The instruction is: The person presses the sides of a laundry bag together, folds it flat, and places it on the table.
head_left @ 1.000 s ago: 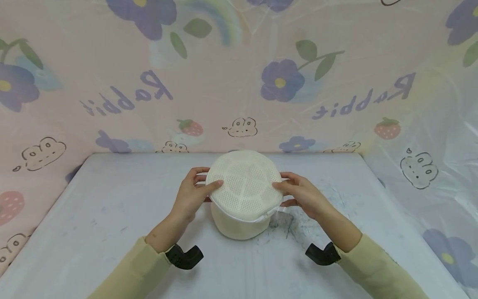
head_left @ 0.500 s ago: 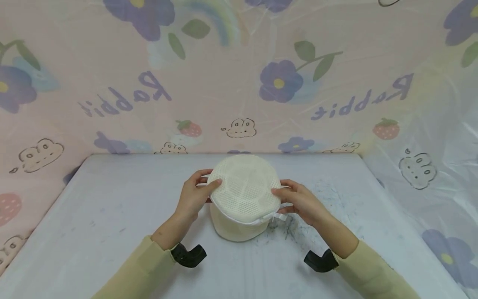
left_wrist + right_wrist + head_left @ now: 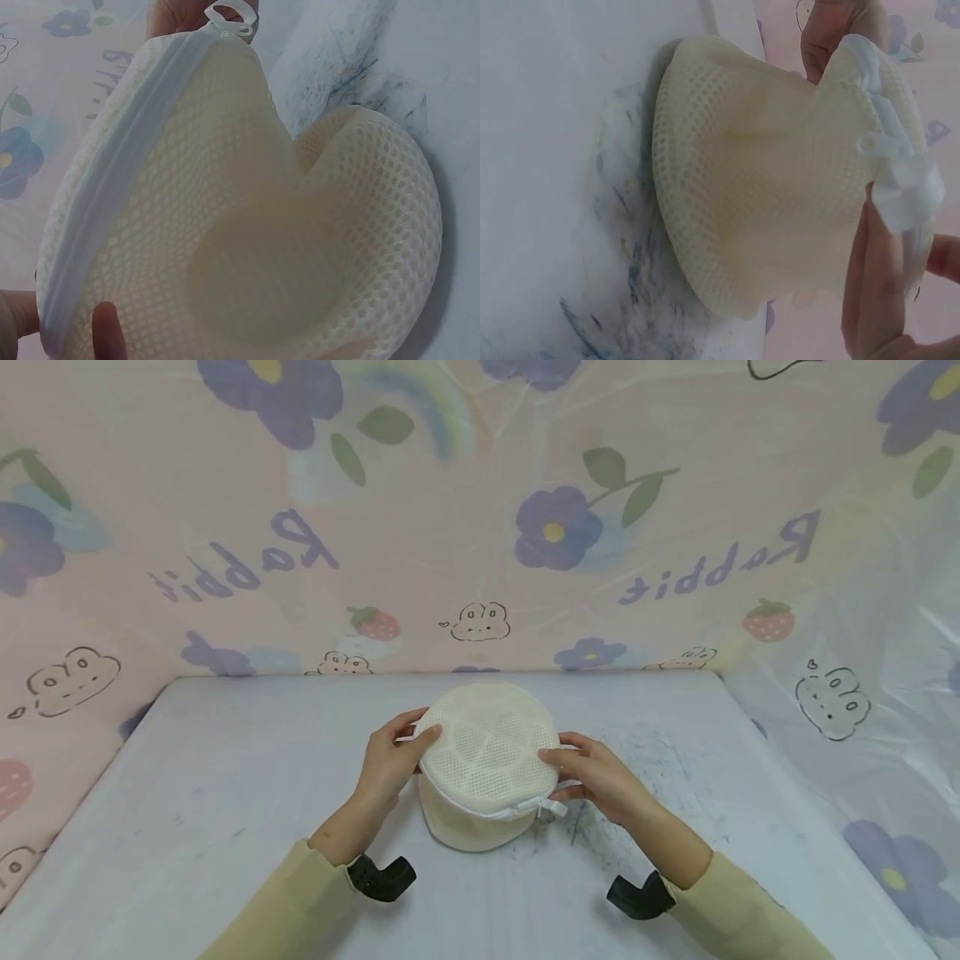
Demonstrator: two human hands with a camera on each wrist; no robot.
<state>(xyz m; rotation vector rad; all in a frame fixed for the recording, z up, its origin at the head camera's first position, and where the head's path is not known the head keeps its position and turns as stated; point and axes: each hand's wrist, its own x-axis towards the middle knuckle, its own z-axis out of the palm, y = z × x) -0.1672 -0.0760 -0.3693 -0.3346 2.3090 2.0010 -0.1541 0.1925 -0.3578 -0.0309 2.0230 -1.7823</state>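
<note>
Cream mesh bag (image 3: 491,752) stands before you on the white counter (image 3: 247,793), close to its middle, with its round top tipped toward you. Your left hand (image 3: 390,760) has its grip clamped on the left side of the rim, thumb lying over the top and fingers round the side. Your right hand (image 3: 600,777) does likewise on the right, its grip clamped on the rim with the thumb on the mesh.

You can see a white zipper (image 3: 124,169) running just below the rim; near your right fingers its pull (image 3: 881,145) hangs beside a white tab (image 3: 909,193), which lies against them. Below the zipper, the bag's wall folds inward, while the bottom bulges out and rests on the counter. A rounder, darker patch shows through the mesh from your left wrist, but you cannot tell what it is.

To the right of the bag, dark smudges (image 3: 630,270) mark the counter. You wear pale yellow-green sleeves (image 3: 738,902), and a black angled piece (image 3: 382,878) sits at each wrist. Behind the counter hangs a pink sheet (image 3: 450,552) printed with purple flowers, strawberries, rabbit outlines and the mirrored word "Rabbit".
</note>
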